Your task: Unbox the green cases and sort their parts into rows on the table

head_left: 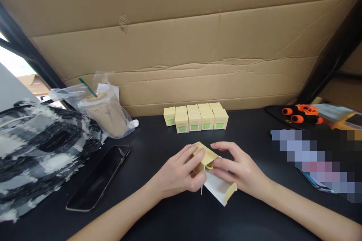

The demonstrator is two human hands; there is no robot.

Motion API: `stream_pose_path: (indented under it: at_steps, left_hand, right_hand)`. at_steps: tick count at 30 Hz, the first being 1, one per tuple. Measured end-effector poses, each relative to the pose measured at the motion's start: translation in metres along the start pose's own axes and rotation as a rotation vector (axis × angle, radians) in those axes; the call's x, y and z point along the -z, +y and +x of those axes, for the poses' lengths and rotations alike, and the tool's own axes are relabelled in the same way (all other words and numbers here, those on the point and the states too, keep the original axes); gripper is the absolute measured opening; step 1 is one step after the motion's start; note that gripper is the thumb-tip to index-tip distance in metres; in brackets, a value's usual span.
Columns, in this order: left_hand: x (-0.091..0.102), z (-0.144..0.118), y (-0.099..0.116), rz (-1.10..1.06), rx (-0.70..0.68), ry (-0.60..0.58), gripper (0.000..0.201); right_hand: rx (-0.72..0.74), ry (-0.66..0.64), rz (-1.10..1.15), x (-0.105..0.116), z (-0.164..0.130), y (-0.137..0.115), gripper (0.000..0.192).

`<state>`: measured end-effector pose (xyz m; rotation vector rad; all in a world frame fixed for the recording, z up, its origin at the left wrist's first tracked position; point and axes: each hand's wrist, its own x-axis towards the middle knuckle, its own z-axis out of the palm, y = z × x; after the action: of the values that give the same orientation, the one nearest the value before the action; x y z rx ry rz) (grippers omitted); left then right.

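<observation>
Both hands meet at the middle of a black table (175, 218) over a small yellow carton (206, 155) that lies unfolded, its white inside flap (219, 188) spread toward me. My left hand (181, 173) grips the carton's left side, fingers curled over it. My right hand (237, 167) holds the right side, thumb and fingers pinching near a small ring-shaped piece at the carton's middle. Behind the hands stands a row of several finished yellow boxes (196, 117) with green squares on their fronts.
A phone (98, 179) lies face up at the left, beside a black-and-white bag (36, 150) and an iced drink in a plastic bag (106, 111). Orange toy parts (302, 113) sit at the right. A cardboard wall (181, 45) closes the back.
</observation>
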<state>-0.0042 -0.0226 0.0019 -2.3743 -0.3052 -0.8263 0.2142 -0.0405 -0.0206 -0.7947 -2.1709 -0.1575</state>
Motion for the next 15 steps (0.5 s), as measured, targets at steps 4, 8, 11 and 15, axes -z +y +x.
stream_pose_path:
  at_steps: [4, 8, 11, 15]
  left_hand:
    - [-0.002, -0.004, -0.003, -0.163, 0.134, -0.153, 0.011]
    - [-0.003, -0.009, -0.009, -0.351, 0.337, -0.174, 0.032]
    - [-0.002, -0.011, -0.015, -0.304, 0.341, -0.231, 0.032]
    - [-0.003, -0.016, -0.025, -0.327, 0.476, -0.163, 0.037]
  right_hand:
    - [-0.047, 0.011, 0.143, 0.003, 0.001, -0.001, 0.008]
    - [-0.396, 0.055, 0.555, -0.001, 0.001, -0.004, 0.005]
    - [-0.579, 0.145, 0.754, 0.000, 0.005, 0.000, 0.010]
    - [-0.623, 0.254, 0.671, 0.012, 0.010, 0.019, 0.014]
